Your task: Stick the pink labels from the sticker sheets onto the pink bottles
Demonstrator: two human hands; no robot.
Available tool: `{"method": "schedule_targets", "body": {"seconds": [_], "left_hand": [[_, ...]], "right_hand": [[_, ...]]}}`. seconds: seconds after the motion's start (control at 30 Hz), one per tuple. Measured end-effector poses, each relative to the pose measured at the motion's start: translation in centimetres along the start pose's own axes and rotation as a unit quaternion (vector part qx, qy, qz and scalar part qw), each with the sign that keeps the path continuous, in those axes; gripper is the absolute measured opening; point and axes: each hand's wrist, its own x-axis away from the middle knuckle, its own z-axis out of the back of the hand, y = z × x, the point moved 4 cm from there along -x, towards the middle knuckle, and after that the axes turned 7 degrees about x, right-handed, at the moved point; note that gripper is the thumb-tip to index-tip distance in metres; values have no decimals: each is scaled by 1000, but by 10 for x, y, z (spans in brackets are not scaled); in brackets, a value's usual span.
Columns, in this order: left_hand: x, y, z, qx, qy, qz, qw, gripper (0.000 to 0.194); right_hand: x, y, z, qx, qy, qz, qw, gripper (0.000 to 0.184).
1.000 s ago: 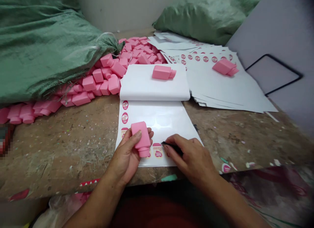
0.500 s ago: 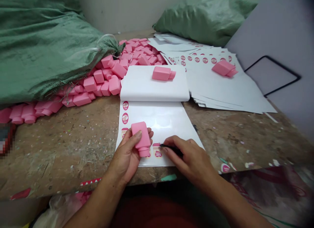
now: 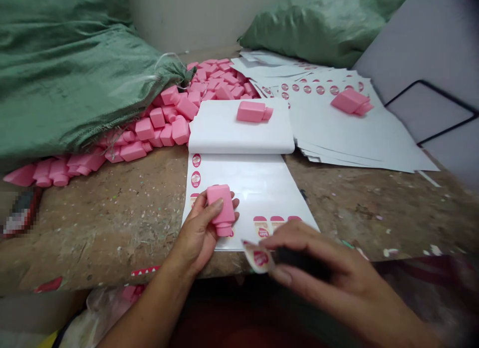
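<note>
Pink plastic bottle [image 3: 221, 210] gripped in L hand [image 3: 196, 235] above label sheet [image 3: 258, 188], nr front edge of bench [image 3: 112, 238]; oval sticker label [image 3: 259, 258] held out by R hand [image 3: 337, 273], clenched on dark tool [image 3: 299, 262].

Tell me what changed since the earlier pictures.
The right hand has pulled back off the sheet toward the person, lifting a printed label away with a black tool. The left hand stays holding the pink bottle over the label sheet. The other bottles and stacked sheets look unchanged.
</note>
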Motion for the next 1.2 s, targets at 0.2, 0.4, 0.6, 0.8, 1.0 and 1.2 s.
{"method": "schedule_targets", "body": {"seconds": [0.2, 0.4, 0.6, 0.8, 1.0, 1.2], "left_hand": [[20, -15, -13, -2, -46, 10, 999, 46], [27, -27, -19, 48, -33, 1, 998, 36], [30, -27, -24, 30, -46, -19, 998, 32], [31, -29, -23, 21, -51, -13, 998, 32], [29, -29, -21, 5, -56, -15, 998, 33], [29, -29, -20, 0, -60, -18, 998, 34]], "right_hand": [[-18, 5, -4, -84, 124, -79, 986, 6], [-14, 9, -14, -157, 179, -77, 968, 22], [-12, 12, -16, -112, 195, -63, 972, 18], [-13, 10, -17, -62, 201, -60, 976, 15], [-13, 10, -18, -56, 189, -52, 979, 14], [-14, 10, -18, -48, 178, -51, 982, 14]]}}
